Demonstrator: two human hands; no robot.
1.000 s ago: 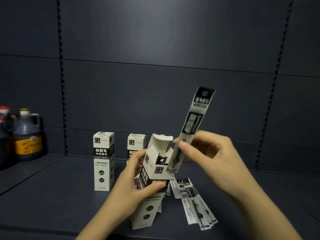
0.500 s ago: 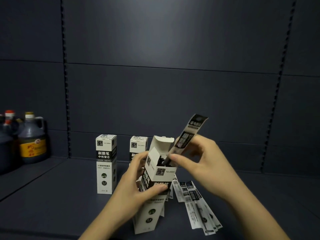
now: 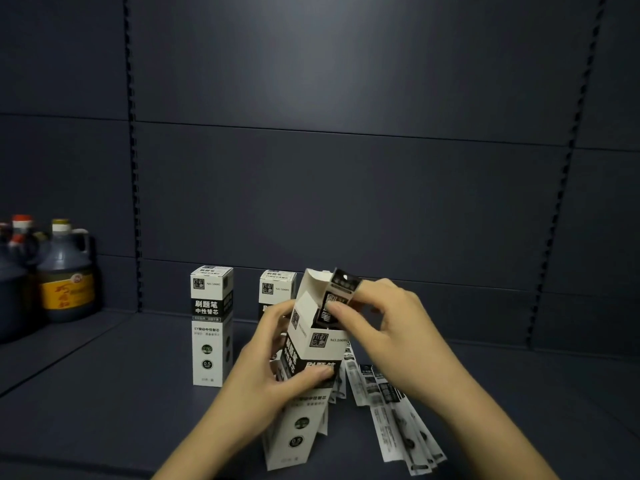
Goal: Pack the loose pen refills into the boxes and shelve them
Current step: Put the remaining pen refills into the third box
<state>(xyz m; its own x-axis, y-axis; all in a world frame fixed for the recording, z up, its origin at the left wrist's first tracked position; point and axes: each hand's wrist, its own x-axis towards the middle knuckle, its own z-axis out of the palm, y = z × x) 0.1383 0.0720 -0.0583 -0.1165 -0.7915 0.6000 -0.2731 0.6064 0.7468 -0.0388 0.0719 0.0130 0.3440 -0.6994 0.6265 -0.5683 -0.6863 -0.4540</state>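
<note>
Head view: loose refill packets (image 3: 398, 403) lie nearest on the shelf (image 3: 104, 393). Left hand (image 3: 277, 368) grips the open box (image 3: 311, 358) tilted, steadying its mouth; right hand (image 3: 388, 327) pinches a refill packet (image 3: 337, 296) nearly seated inside. Behind stand two closed boxes (image 3: 211, 323).

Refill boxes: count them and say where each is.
3. One open box in the left hand; one closed box standing left; another behind the hand. More may be hidden.
</note>
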